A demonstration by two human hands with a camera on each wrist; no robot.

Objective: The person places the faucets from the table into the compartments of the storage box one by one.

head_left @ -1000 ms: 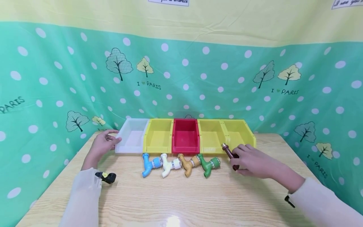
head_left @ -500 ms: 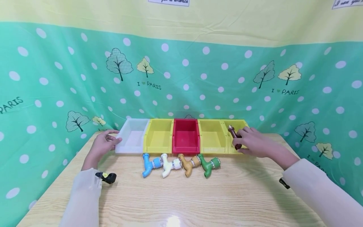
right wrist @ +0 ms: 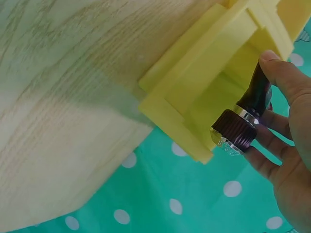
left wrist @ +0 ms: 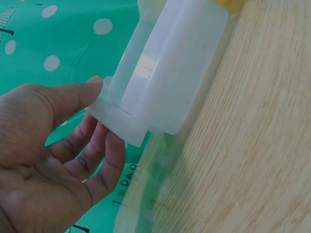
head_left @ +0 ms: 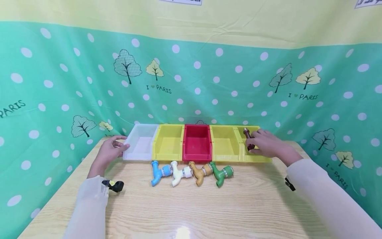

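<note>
My right hand (head_left: 265,143) grips a dark brown faucet (head_left: 247,137) over the rightmost yellow bin (head_left: 259,158). The right wrist view shows the faucet's ribbed brown knob with a silver ring (right wrist: 235,130), thumb on one end and fingers behind. At the row's other end, my left hand (head_left: 108,152) holds the side of the translucent white bin (head_left: 138,156), thumb at its top rim and fingers curled below the edge, as the left wrist view shows. In front of the bins lie a blue faucet (head_left: 158,173), a white faucet (head_left: 178,174), an ochre faucet (head_left: 199,173) and a green faucet (head_left: 221,174).
Between the end bins stand a yellow bin (head_left: 167,155), a red bin (head_left: 197,154) and another yellow bin (head_left: 226,156), side by side. A polka-dot curtain (head_left: 191,83) rises right behind the row. The wooden table (head_left: 179,209) stretches toward me.
The right hand has carried the brown faucet from the table in front of the bins, up and back over the rightmost yellow bin. The left hand keeps its place on the white bin.
</note>
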